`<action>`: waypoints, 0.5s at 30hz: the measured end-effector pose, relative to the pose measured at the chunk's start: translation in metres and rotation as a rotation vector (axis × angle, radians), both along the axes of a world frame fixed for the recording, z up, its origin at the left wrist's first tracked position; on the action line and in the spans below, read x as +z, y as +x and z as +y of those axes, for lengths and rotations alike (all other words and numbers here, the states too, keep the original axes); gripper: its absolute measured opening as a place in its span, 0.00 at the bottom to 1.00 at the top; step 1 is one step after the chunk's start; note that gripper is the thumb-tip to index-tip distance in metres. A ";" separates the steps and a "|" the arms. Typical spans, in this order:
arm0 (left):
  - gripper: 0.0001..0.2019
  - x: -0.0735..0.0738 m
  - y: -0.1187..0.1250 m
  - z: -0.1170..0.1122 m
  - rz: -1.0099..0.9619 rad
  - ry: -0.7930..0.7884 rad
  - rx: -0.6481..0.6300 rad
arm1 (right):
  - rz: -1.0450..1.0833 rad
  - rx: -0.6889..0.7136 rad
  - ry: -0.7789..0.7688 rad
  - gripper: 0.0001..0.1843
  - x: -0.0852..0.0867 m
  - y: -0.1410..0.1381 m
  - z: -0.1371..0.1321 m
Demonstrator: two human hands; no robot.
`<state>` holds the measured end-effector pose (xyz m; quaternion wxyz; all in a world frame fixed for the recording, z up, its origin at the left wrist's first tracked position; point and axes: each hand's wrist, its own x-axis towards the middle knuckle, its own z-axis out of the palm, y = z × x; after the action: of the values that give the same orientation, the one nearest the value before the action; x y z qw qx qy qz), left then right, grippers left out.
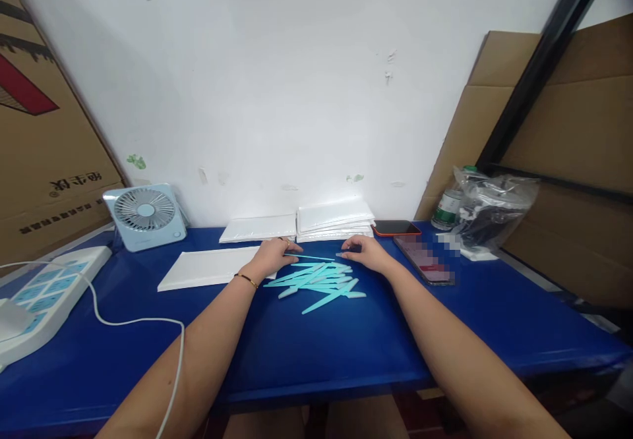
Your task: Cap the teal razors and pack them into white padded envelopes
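Note:
A loose pile of turquoise eyebrow razors (324,284) with pale covered blade ends lies on the blue table, pointing various ways. Just behind it, one slim turquoise razor (316,257) spans the gap between my hands. My left hand (271,258) pinches its left end, thumb and fingers curled. At the other end, my right hand (366,254) closes its fingertips on the pale, clear tip. A flat white packet (198,269) lies beside my left hand, partly hidden by it.
White packets (336,218) are stacked against the wall. A blue fan (148,215) and a power strip (59,294) with a white cable stand left. On the right are two phones (422,261), a bottle (448,208) and a clear plastic bag (494,211). Cardboard flanks both sides.

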<state>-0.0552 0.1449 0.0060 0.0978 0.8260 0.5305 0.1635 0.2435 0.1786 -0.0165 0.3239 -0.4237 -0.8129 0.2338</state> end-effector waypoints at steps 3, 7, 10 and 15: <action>0.21 0.001 0.003 -0.006 -0.058 0.036 -0.006 | -0.060 0.047 0.042 0.09 0.003 -0.002 -0.006; 0.13 0.003 0.009 -0.014 -0.066 0.024 -0.084 | -0.171 0.058 0.015 0.08 0.005 -0.008 -0.012; 0.10 0.004 0.013 -0.017 -0.038 -0.031 -0.113 | -0.168 0.085 -0.036 0.08 0.005 -0.013 -0.014; 0.09 0.005 0.018 -0.016 0.021 -0.028 -0.075 | -0.121 0.084 -0.129 0.08 0.005 -0.009 -0.013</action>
<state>-0.0371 0.1288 0.0113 0.1099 0.8454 0.5026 0.1434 0.2342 0.1658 -0.0118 0.2363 -0.4224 -0.8314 0.2730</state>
